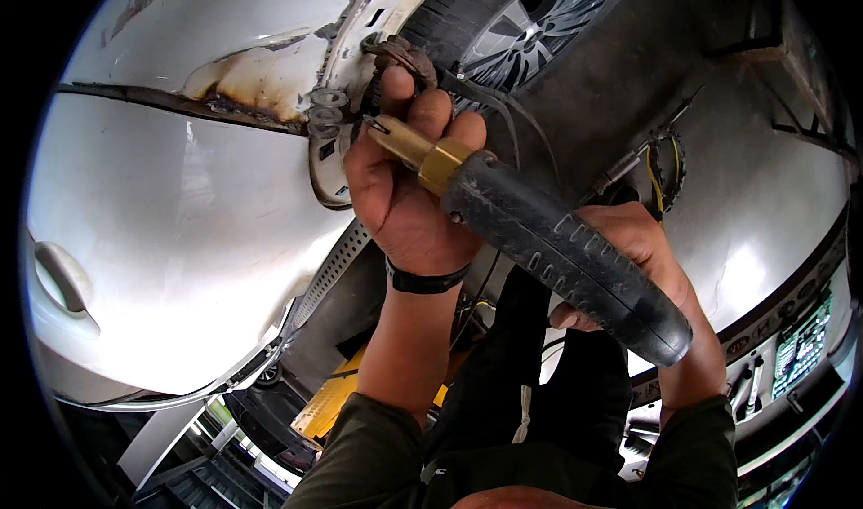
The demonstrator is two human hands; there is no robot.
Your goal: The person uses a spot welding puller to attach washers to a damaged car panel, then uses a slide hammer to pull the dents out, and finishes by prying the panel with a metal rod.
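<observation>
A welding gun with a black ribbed handle (pixel 557 248) and a brass nozzle (pixel 418 150) lies slantwise across the middle, its tip pointing up and left. My right hand (pixel 638 248) is wrapped round the handle from behind, partly hidden by it. At the other end, my left hand (pixel 418 203) has its palm turned up and its fingers curled about the brass nozzle, the thumb beside the tip. Just beyond the left fingers is the edge of a white car body, with several grey metal rings (pixel 327 109) and a rust-brown bracket-like part (pixel 403 55).
White car door (pixel 171 230) and panel (pixel 207 24) fill the left, with a scorched patch (pixel 238 96). A wheel (pixel 530 33) is at the top. A rod-like metal tool with a yellow cable (pixel 663 172) and metal stand (pixel 782 55) are right; a tool set (pixel 803 345) lies lower right.
</observation>
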